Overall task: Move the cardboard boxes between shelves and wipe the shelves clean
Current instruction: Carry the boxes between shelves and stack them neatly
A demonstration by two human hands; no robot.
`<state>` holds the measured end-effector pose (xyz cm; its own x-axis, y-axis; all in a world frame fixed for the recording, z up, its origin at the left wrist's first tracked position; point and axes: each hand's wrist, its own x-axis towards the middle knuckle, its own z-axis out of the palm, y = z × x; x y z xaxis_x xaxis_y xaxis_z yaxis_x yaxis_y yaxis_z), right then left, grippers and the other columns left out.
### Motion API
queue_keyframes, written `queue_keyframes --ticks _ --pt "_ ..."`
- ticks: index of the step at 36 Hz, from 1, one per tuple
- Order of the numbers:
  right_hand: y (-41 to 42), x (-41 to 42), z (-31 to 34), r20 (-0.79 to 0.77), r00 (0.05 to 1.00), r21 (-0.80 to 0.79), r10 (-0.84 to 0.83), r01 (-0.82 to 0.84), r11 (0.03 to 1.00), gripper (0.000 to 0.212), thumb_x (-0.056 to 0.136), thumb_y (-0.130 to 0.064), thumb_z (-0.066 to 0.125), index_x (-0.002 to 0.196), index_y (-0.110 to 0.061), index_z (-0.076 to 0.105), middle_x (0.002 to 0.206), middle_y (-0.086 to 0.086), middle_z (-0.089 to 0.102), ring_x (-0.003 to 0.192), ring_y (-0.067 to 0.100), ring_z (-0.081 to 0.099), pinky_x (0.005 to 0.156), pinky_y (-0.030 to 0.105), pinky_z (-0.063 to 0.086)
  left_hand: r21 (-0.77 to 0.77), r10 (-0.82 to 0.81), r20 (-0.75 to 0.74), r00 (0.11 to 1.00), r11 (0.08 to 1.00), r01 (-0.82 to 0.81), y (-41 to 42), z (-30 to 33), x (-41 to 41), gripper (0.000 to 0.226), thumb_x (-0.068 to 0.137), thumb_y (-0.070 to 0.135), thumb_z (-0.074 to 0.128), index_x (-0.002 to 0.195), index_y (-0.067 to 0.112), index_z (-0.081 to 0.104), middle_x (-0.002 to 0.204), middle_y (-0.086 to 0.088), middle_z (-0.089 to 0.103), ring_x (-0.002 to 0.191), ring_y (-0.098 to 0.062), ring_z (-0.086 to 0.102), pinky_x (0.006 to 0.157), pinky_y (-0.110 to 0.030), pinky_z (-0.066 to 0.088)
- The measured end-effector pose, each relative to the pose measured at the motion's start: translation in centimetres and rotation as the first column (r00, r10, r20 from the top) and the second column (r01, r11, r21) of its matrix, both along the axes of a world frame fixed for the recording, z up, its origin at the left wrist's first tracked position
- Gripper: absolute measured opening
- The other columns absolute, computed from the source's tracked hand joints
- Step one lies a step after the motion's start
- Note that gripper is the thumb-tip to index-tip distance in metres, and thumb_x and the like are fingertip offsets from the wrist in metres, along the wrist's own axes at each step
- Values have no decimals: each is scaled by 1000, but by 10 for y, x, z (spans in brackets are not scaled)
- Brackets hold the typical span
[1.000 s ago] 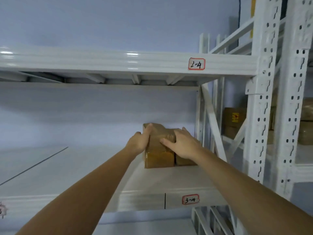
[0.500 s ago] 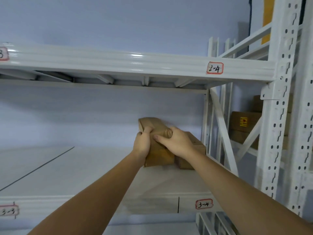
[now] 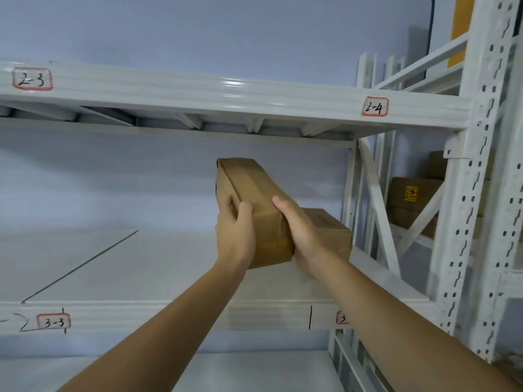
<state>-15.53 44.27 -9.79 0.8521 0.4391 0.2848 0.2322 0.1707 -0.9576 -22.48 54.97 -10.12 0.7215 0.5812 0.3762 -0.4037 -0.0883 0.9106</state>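
2 hands hold 1 long cardboard box [image 3: 256, 205] in the air, tilted, with its far end higher than the near end. The left hand [image 3: 235, 236] grips the near left side; its fingers [image 3: 229, 206] curl round the left edge and the thumb lies on the top face. The right hand [image 3: 301, 230] presses the right side with fingers mostly hidden behind the box, thumb on the top edge. Just beyond the right fingers, a second cardboard box [image 3: 329, 230] sits on the lower shelf [image 3: 141, 267]. Labels 2-3 [image 3: 32, 79] and 2-4 [image 3: 375, 106] are on the upper shelf beam [image 3: 198, 93], above the fingers.
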Motion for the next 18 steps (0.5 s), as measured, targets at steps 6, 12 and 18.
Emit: queue_keyframes --ticks 6,12,18 --pt "-18 -46 0 42 999 45 -14 12 999 44 85 -62 68 126 -45 61 110 -12 74 104 13 71 97 46 57 38 -1 78 997 999 -2 -24 -4 -33 83 75 66 48 153 44 31 130 14 51 121 -19 56 101 -46 50" --pt "-60 -98 -1 91 993 63 -74 69 996 98 60 -76 70 148 -46 41 134 -9 60 122 17 60 106 49 50 -8 -55 162 985 998 57 -66 -7 -73 55 101 45 50 154 46 33 134 14 56 118 -15 61 98 -41 55" --pt "-141 -151 -5 134 988 39 -71 66 997 81 70 -66 73 144 -49 45 131 -10 62 114 14 65 100 44 55 -147 -226 175 958 956 252 -132 -14 -123 58 77 58 55 134 66 47 133 9 65 113 -24 69 93 -55 58"
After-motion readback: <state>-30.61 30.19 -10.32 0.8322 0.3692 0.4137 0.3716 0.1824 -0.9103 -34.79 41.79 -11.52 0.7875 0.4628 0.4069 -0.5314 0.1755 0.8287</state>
